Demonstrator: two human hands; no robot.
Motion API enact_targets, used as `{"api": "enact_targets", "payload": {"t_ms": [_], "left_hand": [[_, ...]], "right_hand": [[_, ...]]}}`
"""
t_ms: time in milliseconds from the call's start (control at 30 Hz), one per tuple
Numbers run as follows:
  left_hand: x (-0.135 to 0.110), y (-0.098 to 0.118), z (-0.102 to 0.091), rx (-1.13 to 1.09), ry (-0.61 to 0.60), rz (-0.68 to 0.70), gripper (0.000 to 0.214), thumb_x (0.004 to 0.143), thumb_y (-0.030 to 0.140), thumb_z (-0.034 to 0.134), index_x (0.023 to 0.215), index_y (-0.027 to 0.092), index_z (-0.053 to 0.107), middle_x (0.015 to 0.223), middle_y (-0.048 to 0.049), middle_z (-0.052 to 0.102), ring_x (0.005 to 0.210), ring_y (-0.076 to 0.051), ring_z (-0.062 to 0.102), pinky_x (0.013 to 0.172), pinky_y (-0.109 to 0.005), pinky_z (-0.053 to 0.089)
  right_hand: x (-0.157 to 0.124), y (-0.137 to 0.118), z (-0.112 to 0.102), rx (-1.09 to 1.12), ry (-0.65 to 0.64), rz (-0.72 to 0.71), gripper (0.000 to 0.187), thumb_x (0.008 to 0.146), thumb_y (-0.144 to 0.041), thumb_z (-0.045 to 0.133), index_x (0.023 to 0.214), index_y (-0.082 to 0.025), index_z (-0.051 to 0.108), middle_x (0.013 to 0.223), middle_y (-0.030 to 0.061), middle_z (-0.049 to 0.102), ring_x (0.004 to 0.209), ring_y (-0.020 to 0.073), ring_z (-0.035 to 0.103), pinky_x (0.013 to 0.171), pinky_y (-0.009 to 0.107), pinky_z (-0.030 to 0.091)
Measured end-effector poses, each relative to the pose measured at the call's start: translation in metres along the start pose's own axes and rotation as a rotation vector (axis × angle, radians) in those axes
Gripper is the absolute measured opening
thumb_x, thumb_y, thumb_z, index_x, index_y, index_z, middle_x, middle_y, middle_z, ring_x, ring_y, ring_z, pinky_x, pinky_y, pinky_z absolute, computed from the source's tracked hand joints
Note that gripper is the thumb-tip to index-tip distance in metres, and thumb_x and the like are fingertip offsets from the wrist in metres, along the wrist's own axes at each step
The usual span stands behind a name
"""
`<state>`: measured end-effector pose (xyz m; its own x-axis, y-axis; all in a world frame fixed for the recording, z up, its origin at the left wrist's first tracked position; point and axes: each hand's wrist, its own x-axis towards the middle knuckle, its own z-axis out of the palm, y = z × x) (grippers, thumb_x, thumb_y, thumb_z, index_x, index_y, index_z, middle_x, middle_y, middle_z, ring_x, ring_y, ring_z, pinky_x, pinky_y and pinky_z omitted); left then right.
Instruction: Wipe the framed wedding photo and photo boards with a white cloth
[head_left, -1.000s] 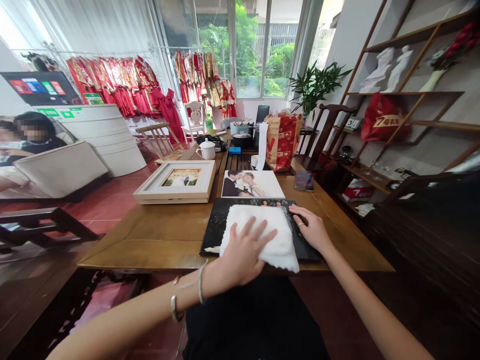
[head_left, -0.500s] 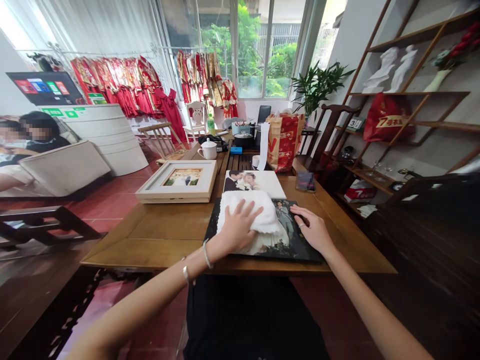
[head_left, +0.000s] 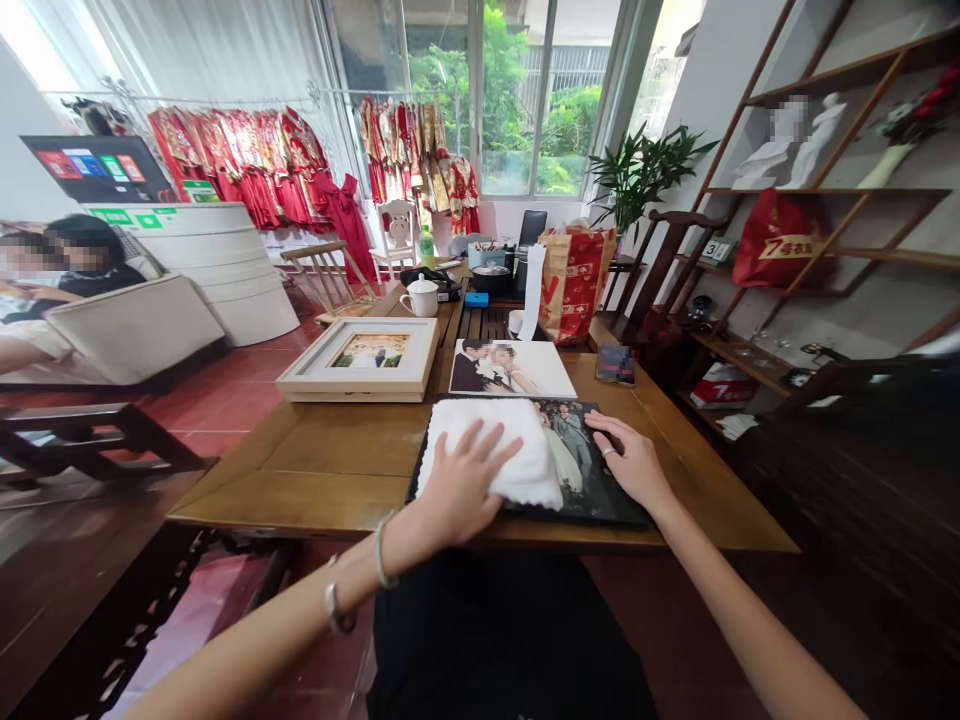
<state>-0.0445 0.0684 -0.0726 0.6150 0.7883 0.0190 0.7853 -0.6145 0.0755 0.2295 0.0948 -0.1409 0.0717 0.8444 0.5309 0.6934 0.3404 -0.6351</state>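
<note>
My left hand [head_left: 466, 482] lies flat with fingers spread on a folded white towel [head_left: 529, 450]. Under the towel is a dark photo panel [head_left: 607, 497] showing a couple; the towel covers its left half. My right hand [head_left: 628, 458] rests on the panel's right side, fingers stretched out near its upper right edge. Just behind that panel lies a second, light photo print [head_left: 551, 368] of a couple. A pale framed photo [head_left: 360, 385] sits to the left on the wooden table [head_left: 315, 465].
A phone [head_left: 616, 366] lies right of the prints. Farther back stand a white lidded mug [head_left: 421, 296], a red and brown paper bag [head_left: 577, 290] and a blue box [head_left: 477, 300]. Shelves [head_left: 840, 190] line the right wall. Two people sit on a sofa [head_left: 139, 330] at left.
My left hand has slid the towel left and toward me across the panel, uncovering more of the pictured couple. My right hand stays on the panel's right side.
</note>
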Motion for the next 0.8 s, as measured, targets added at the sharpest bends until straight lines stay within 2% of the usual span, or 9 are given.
{"api": "enact_targets", "payload": {"t_ms": [133, 200, 267, 367, 500, 567, 667, 800], "left_hand": [[0.038, -0.027, -0.001, 0.025, 0.057, -0.033, 0.068, 0.080, 0.022, 0.047, 0.145, 0.029, 0.027, 0.153, -0.0042, 0.023, 0.139, -0.034, 0.017, 0.101, -0.068, 0.022], [0.046, -0.033, -0.003, 0.033, 0.076, -0.045, 0.065, 0.082, 0.024, 0.046, 0.145, 0.028, 0.028, 0.152, -0.0049, 0.025, 0.138, -0.034, 0.019, 0.100, -0.068, 0.023], [0.043, -0.034, -0.006, 0.034, 0.079, -0.039, 0.064, 0.082, 0.023, 0.046, 0.144, 0.028, 0.030, 0.152, -0.0047, 0.026, 0.138, -0.034, 0.019, 0.101, -0.066, 0.024], [0.016, -0.025, -0.009, 0.014, 0.049, -0.023, 0.070, 0.077, 0.018, 0.047, 0.144, 0.030, 0.029, 0.153, -0.0029, 0.024, 0.139, -0.033, 0.015, 0.103, -0.065, 0.022], [-0.042, -0.006, -0.008, -0.064, -0.010, 0.010, 0.087, 0.063, 0.008, 0.045, 0.144, 0.035, 0.028, 0.153, 0.0033, 0.020, 0.141, -0.030, 0.012, 0.107, -0.063, 0.017], [-0.069, -0.006, -0.007, -0.077, 0.017, 0.020, 0.093, 0.056, 0.004, 0.042, 0.142, 0.038, 0.031, 0.152, 0.0075, 0.024, 0.141, -0.026, 0.014, 0.110, -0.058, 0.017], [-0.097, -0.027, -0.005, -0.059, 0.113, -0.082, 0.087, 0.057, 0.002, 0.038, 0.137, 0.036, 0.042, 0.146, 0.0087, 0.037, 0.139, -0.022, 0.023, 0.110, -0.051, 0.024], [-0.112, -0.072, -0.001, -0.011, 0.242, -0.263, 0.075, 0.064, 0.003, 0.035, 0.135, 0.027, 0.047, 0.140, 0.0024, 0.046, 0.135, -0.024, 0.034, 0.105, -0.047, 0.035]], "right_hand": [[-0.003, -0.007, 0.001, -0.003, -0.003, 0.004, 0.028, 0.084, -0.027, 0.048, 0.100, -0.020, 0.070, 0.114, 0.0097, 0.069, 0.114, 0.0252, 0.060, 0.102, 0.046, 0.043], [-0.004, -0.010, 0.001, -0.002, -0.009, 0.005, 0.028, 0.084, -0.027, 0.048, 0.100, -0.019, 0.070, 0.114, 0.0102, 0.069, 0.114, 0.0252, 0.060, 0.102, 0.046, 0.043], [-0.005, -0.014, 0.001, -0.001, -0.015, 0.004, 0.028, 0.084, -0.027, 0.047, 0.100, -0.019, 0.070, 0.114, 0.0104, 0.069, 0.115, 0.0249, 0.059, 0.102, 0.045, 0.043], [-0.005, -0.014, 0.001, -0.002, -0.015, -0.002, 0.028, 0.084, -0.027, 0.047, 0.099, -0.019, 0.070, 0.114, 0.0104, 0.069, 0.114, 0.0247, 0.060, 0.102, 0.046, 0.043], [-0.004, -0.008, 0.001, 0.004, -0.004, -0.005, 0.027, 0.084, -0.026, 0.048, 0.099, -0.020, 0.070, 0.112, 0.0088, 0.070, 0.113, 0.0242, 0.060, 0.102, 0.046, 0.042], [-0.004, -0.004, 0.003, 0.010, -0.006, -0.001, 0.027, 0.084, -0.026, 0.048, 0.100, -0.021, 0.070, 0.113, 0.0082, 0.069, 0.114, 0.0239, 0.060, 0.103, 0.046, 0.042], [-0.004, -0.004, 0.005, 0.020, -0.010, 0.012, 0.028, 0.085, -0.026, 0.049, 0.102, -0.022, 0.070, 0.114, 0.0078, 0.069, 0.115, 0.0237, 0.059, 0.103, 0.046, 0.041], [-0.004, -0.009, 0.007, 0.020, -0.014, 0.021, 0.028, 0.085, -0.027, 0.049, 0.101, -0.021, 0.070, 0.114, 0.0084, 0.069, 0.115, 0.0244, 0.059, 0.103, 0.047, 0.041]]}}
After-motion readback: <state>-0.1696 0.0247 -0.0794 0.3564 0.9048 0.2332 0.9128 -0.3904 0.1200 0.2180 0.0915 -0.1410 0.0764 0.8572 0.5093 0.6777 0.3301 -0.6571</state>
